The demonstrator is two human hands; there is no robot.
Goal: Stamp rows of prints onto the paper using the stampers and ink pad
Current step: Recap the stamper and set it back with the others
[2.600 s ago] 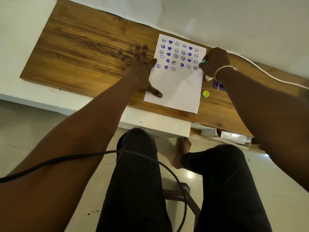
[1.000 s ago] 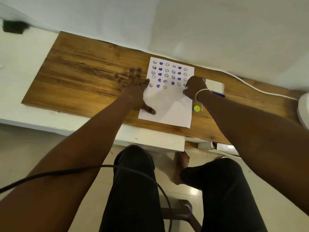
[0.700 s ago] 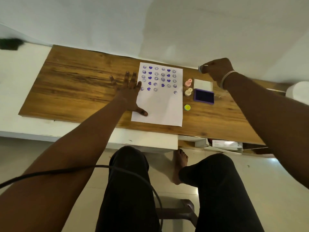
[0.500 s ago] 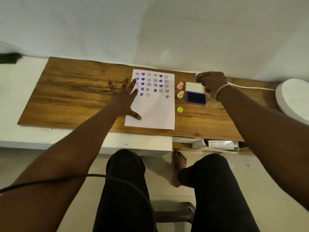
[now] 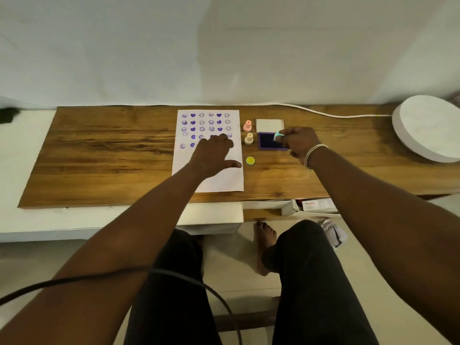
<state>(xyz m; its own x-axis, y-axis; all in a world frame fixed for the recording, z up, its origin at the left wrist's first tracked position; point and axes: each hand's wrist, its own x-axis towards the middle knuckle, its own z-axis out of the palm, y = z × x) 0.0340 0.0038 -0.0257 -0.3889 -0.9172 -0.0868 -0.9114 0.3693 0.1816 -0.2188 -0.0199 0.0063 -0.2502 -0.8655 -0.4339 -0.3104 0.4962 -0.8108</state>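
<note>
A white paper (image 5: 216, 180) lies on the wooden desk (image 5: 112, 155), its upper part filled with rows of purple hearts and smiley prints. My left hand (image 5: 214, 153) rests flat on the sheet, fingers spread, covering part of the lower rows. My right hand (image 5: 298, 143) grips a teal stamper (image 5: 278, 135) and holds it down on the purple ink pad (image 5: 268, 141). The pad's white lid (image 5: 269, 125) lies just behind it. A pink stamper (image 5: 247, 126) and a cream stamper (image 5: 248, 138) stand between paper and pad. A yellow stamper (image 5: 250, 160) sits near the paper's right edge.
A large white round object (image 5: 428, 128) sits at the desk's right end, with a white cable (image 5: 323, 113) running along the back edge. A white wall rises behind. An open drawer with papers (image 5: 311, 207) hangs under the front edge. My knees are below.
My right hand left the paper, swung right behind the ink pad and came down onto it with the teal stamper. My left hand slid from the paper's left edge onto its middle.
</note>
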